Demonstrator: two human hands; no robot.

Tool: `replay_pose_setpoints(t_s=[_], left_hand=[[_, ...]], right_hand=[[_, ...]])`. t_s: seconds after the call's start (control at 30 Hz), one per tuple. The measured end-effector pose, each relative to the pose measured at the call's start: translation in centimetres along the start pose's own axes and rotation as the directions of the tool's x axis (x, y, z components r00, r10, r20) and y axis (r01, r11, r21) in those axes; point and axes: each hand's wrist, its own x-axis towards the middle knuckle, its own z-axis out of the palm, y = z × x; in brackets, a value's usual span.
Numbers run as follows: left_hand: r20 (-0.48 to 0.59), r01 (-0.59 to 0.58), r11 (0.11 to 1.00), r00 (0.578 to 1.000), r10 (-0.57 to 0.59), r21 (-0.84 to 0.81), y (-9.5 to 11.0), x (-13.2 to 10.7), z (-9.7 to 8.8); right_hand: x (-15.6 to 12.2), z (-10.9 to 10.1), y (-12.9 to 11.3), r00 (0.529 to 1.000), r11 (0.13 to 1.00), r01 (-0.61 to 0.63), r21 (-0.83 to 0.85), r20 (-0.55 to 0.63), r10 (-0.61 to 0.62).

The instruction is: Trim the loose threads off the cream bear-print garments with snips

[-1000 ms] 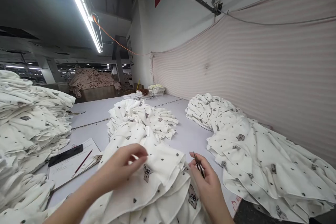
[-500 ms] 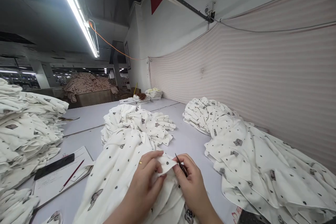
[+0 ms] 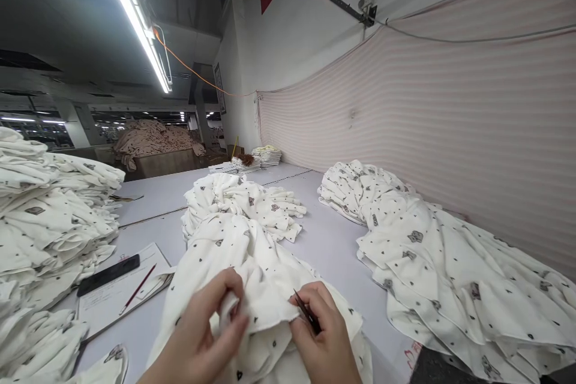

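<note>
my right hand (image 3: 323, 330) pinches an edge of printed white cloth (image 3: 270, 276) on the desk (image 3: 330, 246) and holds a dark pointed tool (image 3: 308, 313), my left hand (image 3: 202, 327) curls, too blurred to tell its grip, seemingly an edge-checking step whose next move calls for taut fabric.

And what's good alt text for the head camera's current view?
The right hand holds a dark, pointed tool by the edge of white, dark-patterned cloth on a pale table, with the blurred left hand close by. Heaps of similar cloth lie on both sides; a phone and a pen or pencil rest on paper at left.
</note>
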Motion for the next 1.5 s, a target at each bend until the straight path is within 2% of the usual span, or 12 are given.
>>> replay_pose_setpoints(t_s=[0.1,0.23,0.33,0.47,0.6,1.07,1.23,1.27,1.33,1.37,1.43,1.5], left_hand=[[0.104,-0.192,0.926,0.981,0.166,0.327,-0.4,-0.9,0.6],[0.106,-0.38,0.851,0.924,0.368,0.362,-2.0,-1.8,2.0],[0.065,-0.314,0.902,0.949,0.309,0.296,-2.5,-2.4,2.3],[0.049,-0.257,0.94,0.966,0.252,0.225,-2.6,-2.9,2.2],[0.025,-0.252,0.945,0.967,0.252,0.209,-2.6,-3.0,2.3],[0.042,-0.267,0.939,0.964,0.264,0.216,-2.5,-2.7,2.2],[-0.045,-0.292,0.943,0.952,0.303,0.16,-2.3,-2.4,2.2],[-0.047,-0.243,0.961,0.967,0.251,0.128,-2.2,-2.3,2.2],[0.006,-0.018,1.0,1.0,0.018,0.012,-1.9,-2.0,2.2],[0.057,0.128,0.99,0.991,-0.124,-0.065,-1.7,-1.9,2.2],[0.16,0.364,0.907,0.929,-0.335,-0.214,-1.4,-1.6,2.2],[0.228,0.463,0.814,0.885,-0.406,-0.35,-1.3,-1.4,2.3]], right_hand=[[-0.2,0.5,-0.6,0.995,0.995,0.103,-0.006,-0.016,-0.103],[-0.7,-0.1,-1.2,0.998,0.998,0.032,-0.051,0.055,-0.03],[-0.8,-1.4,-1.7,0.992,1.0,-0.011,-0.017,0.126,0.013],[-0.9,-2.4,-2.0,0.995,0.999,0.042,-0.017,0.092,-0.04],[-1.0,-1.9,-2.2,0.984,0.996,0.086,-0.02,0.159,-0.082],[-0.7,-1.8,-2.8,0.984,0.995,0.06,-0.08,0.174,-0.045],[-0.8,-1.2,-2.1,0.994,0.991,0.006,-0.132,0.112,0.009],[-0.6,-0.8,-1.9,0.995,0.992,-0.004,-0.129,0.1,0.017],[-0.1,-0.2,-1.3,0.994,0.993,-0.035,-0.115,0.096,0.046],[0.2,0.1,-1.1,0.993,0.992,-0.057,-0.109,0.095,0.068],[0.6,0.6,-0.8,0.991,0.991,-0.095,-0.091,0.084,0.103],[0.7,0.7,-0.5,0.993,0.994,-0.064,-0.086,0.093,0.072]])
